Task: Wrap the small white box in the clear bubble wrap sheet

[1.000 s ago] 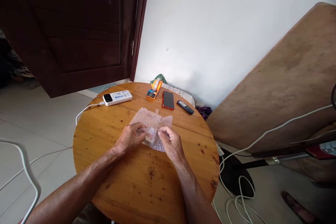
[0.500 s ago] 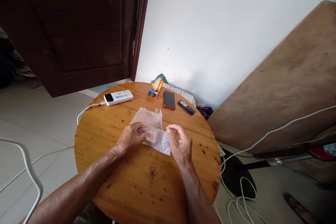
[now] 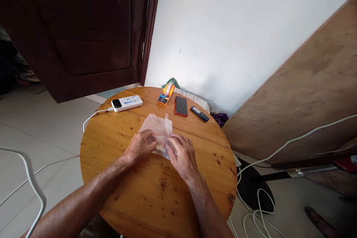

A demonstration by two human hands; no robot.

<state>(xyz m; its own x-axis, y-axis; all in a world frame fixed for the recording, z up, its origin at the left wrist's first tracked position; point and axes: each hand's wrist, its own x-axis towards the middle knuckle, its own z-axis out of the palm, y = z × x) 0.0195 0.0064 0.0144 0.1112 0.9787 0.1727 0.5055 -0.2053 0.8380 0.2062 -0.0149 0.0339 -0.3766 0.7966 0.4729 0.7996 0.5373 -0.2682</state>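
1. Since the earlier frame, the right hand (image 3: 182, 156) has been brought back leftward onto the bubble wrap (image 3: 153, 123), and the wrap's right part has been folded in; the left hand (image 3: 141, 144) has been kept at the left side.
2. The wrap is laid near the middle of the round wooden table (image 3: 164, 202), with a small clear packet (image 3: 161, 144) set on its near part, between the hands.
3. The left thumb and forefinger are held slightly apart at the packet's left edge; whether anything is pinched cannot be told.
4. The right fingers are bent over the folded right edge, touching it, the thumb lower; a firm grip cannot be made out.
5. A broad stretch of wood is shown between the wrap and the table's near edge, and another right of the right hand.
6. Far room is bounded by a tape dispenser (image 3: 166, 94), a red-edged phone (image 3: 181, 106) and a dark handheld device (image 3: 199, 113); at far left, a white power bank (image 3: 129, 102) is placed by the rim.
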